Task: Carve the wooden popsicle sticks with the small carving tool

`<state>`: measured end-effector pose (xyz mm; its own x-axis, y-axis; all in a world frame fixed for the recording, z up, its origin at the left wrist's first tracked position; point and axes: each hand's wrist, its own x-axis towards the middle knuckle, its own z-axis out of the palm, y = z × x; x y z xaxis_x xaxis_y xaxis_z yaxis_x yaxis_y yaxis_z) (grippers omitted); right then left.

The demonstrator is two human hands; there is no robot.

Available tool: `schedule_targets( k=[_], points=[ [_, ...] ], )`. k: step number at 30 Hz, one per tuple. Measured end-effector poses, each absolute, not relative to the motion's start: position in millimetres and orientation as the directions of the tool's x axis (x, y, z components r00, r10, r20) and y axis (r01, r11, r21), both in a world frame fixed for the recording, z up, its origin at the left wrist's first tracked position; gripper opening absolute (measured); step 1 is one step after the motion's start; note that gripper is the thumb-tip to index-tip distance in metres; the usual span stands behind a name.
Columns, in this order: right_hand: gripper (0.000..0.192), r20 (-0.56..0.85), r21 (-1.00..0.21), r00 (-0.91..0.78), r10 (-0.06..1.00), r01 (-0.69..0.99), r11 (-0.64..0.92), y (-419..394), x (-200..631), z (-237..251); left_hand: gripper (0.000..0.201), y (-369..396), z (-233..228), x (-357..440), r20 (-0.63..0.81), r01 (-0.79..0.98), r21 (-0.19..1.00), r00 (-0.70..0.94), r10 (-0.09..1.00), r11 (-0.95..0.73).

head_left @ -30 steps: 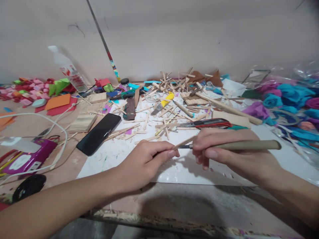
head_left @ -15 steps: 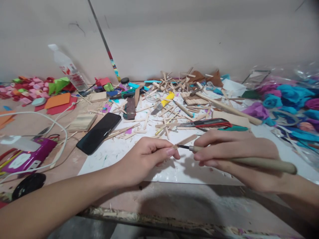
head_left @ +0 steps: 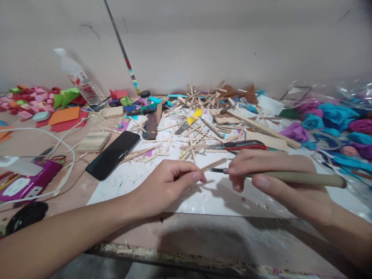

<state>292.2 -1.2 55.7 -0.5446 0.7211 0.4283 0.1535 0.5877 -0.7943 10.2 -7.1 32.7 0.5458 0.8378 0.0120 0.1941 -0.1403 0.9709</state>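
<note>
My left hand [head_left: 174, 184] pinches one end of a flat wooden craft stick [head_left: 213, 164] between thumb and fingers, its free end pointing right and slightly up. In my right hand [head_left: 273, 174] lies a carving chisel [head_left: 308, 179] with a long pale wooden handle and a short dark metal blade. The blade tip points left, just below the stick and apart from my left fingers. Both hands are above a white sheet [head_left: 128, 190] strewn with shavings. A red and black utility knife [head_left: 241, 145] lies just beyond my right hand.
Behind the hands are a heap of wood scraps [head_left: 200, 95], a yellow-handled cutter [head_left: 193, 117] and a hammer [head_left: 261, 126]. A black phone [head_left: 113, 155] lies left, near a purple power strip [head_left: 31, 180] with white cables. Coloured crepe paper [head_left: 337, 116] fills the right side; a bottle [head_left: 80, 79] leans at back left.
The chisel's tip has drawn back from the stick near my left fingertips. My right hand has changed its hold, with the thumb now along the handle. The whole view has shifted slightly.
</note>
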Motion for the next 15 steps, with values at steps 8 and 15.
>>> schedule_targets(
  k=[8, 15],
  points=[
    [0.018, 0.431, -0.743, -0.501, 0.751, 0.275, 0.61, -4.3, 289.7, 56.2, 0.03, -8.9, 33.9, 10.9, 0.027, 0.18, 0.972, 0.554, 0.832, -0.152],
    [0.018, 0.447, -0.727, -0.513, 0.733, 0.268, 0.632, -3.4, 286.3, 60.0, 0.037, -8.4, 34.8, 11.6, 0.014, 0.211, 0.964, 0.567, 0.823, -0.161]
  ],
)
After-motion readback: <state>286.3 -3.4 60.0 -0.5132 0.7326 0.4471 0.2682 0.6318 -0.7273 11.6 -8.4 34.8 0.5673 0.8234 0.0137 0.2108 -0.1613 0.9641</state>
